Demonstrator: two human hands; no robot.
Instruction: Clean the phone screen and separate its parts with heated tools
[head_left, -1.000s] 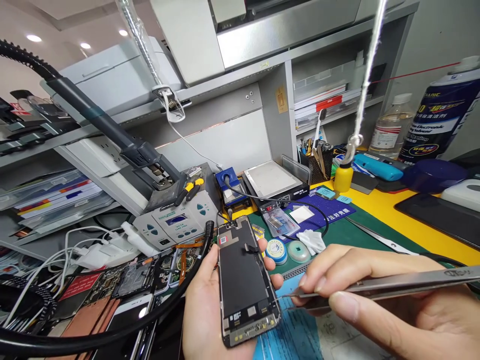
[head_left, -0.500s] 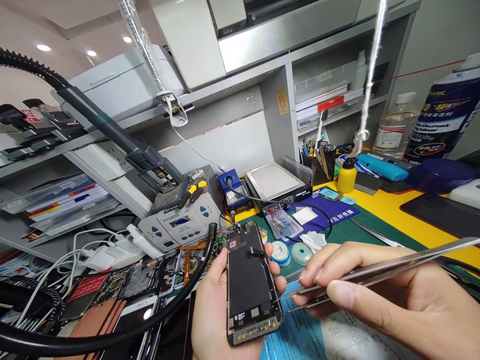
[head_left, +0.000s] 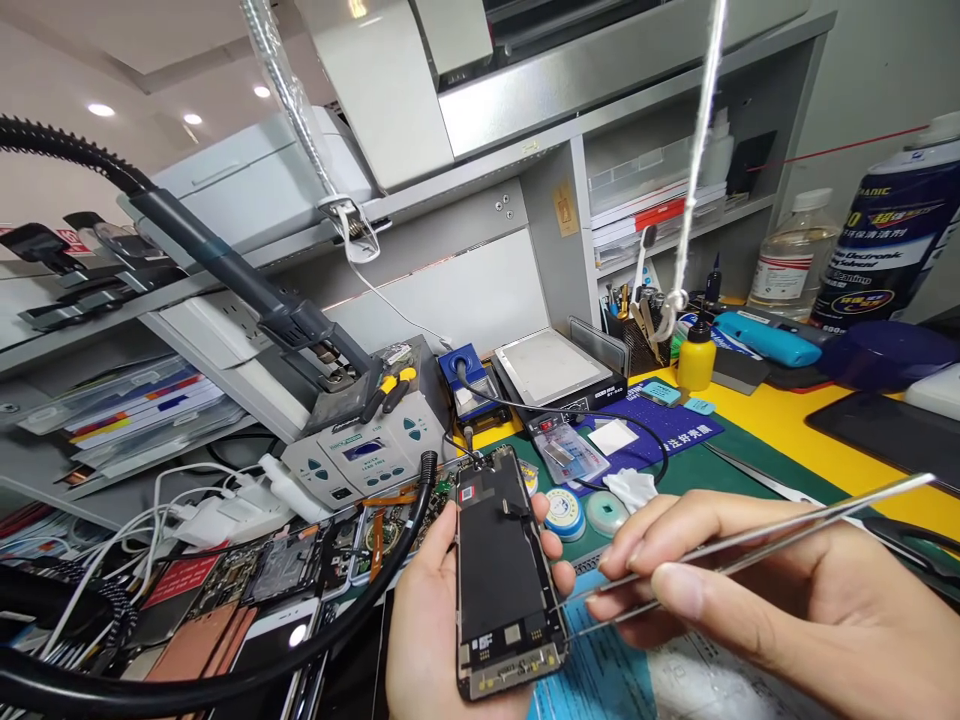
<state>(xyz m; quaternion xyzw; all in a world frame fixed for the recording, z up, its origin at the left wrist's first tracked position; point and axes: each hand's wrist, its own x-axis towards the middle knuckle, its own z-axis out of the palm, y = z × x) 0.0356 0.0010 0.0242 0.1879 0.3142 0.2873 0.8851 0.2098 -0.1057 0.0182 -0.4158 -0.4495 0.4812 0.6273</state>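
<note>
My left hand [head_left: 424, 620] cradles a phone screen assembly [head_left: 501, 570], its black inner side facing up. The thumb lies along its left edge and the fingertips wrap round the right edge. My right hand [head_left: 720, 570] is closed on a pair of metal tweezers [head_left: 817, 520], pinched between thumb and fingers. The tweezers' two tips are apart and reach the lower right edge of the assembly; whether they touch it I cannot tell. Beneath both hands lies a blue printed sheet [head_left: 592, 675].
A grey soldering station [head_left: 367, 450] stands behind, with a black hose [head_left: 225, 690] curving across the left foreground. Phone parts [head_left: 281, 570] crowd the left side. Round tins [head_left: 562, 512], a yellow bottle [head_left: 696, 358] and other tweezers [head_left: 750, 470] lie on the right. A white cord [head_left: 694, 170] hangs down.
The tweezers' tips have spread a little, and their lower tip has come closer to the assembly's edge. My left hand keeps its hold. The hanging cord has swung left.
</note>
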